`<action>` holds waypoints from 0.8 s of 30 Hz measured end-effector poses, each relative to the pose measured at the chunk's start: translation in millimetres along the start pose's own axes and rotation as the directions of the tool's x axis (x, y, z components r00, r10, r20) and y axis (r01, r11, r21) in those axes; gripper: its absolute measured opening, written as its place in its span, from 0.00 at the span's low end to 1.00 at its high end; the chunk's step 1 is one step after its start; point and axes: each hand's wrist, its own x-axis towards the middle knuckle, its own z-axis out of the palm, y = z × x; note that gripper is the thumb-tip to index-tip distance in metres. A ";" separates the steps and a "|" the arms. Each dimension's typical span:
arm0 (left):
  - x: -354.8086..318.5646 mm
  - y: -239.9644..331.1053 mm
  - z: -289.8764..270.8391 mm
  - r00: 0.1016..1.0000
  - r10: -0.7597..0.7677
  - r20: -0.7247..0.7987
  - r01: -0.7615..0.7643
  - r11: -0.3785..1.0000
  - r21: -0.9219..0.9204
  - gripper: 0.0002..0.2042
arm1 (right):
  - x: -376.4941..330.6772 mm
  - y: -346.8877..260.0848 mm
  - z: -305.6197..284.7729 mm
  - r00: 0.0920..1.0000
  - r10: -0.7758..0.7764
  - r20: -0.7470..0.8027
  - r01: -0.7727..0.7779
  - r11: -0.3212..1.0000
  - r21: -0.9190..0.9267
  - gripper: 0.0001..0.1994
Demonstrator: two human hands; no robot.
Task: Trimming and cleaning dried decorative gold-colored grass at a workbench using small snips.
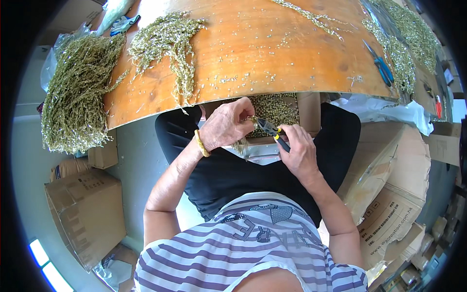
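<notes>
My left hand [227, 124] is closed in a pinch on a gold beaded strand [241, 147], whose end dangles below the fingers. Wrapped in my right hand [300, 152] is a pair of cutting pliers [267, 127] with black and yellow handles. The plier jaws point at the left fingertips, close to the strand; whether they touch it is too small to tell. Under both hands, an open cardboard box [309, 114] between my knees holds many loose gold beads [276, 108].
Gold beaded strands hang in a thick bundle [80, 92] over the left edge of the wooden table [233, 44]. A second pile [165, 41] lies beside it. Blue-handled pliers [384, 71] rest at the right. Cardboard boxes [90, 214] stand on the floor, left and right.
</notes>
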 end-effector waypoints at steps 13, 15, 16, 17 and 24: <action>-15.4 -3.5 17.4 0.943 0.150 -0.299 -0.220 0.951 -0.218 0.13 | -3.2 9.4 6.1 0.981 -0.087 -0.171 0.092 0.996 0.022 0.24; -16.9 -5.1 18.9 0.909 0.242 -0.339 -0.318 0.930 -0.187 0.13 | -3.2 9.4 5.4 0.981 -0.083 -0.174 0.090 0.995 0.032 0.23; -17.3 -4.2 17.7 0.909 0.242 -0.339 -0.318 0.930 -0.187 0.13 | -3.1 9.2 5.2 0.981 -0.080 -0.176 0.089 0.995 0.042 0.23; -18.0 -2.7 15.6 0.883 0.339 -0.326 -0.366 0.930 -0.024 0.12 | -3.0 8.7 5.2 0.981 -0.080 -0.176 0.089 0.995 0.042 0.23; -20.6 2.6 20.4 0.945 0.206 -0.253 -0.272 0.928 -0.257 0.12 | -1.4 4.5 -0.1 0.973 -0.121 -0.198 0.124 0.992 0.002 0.20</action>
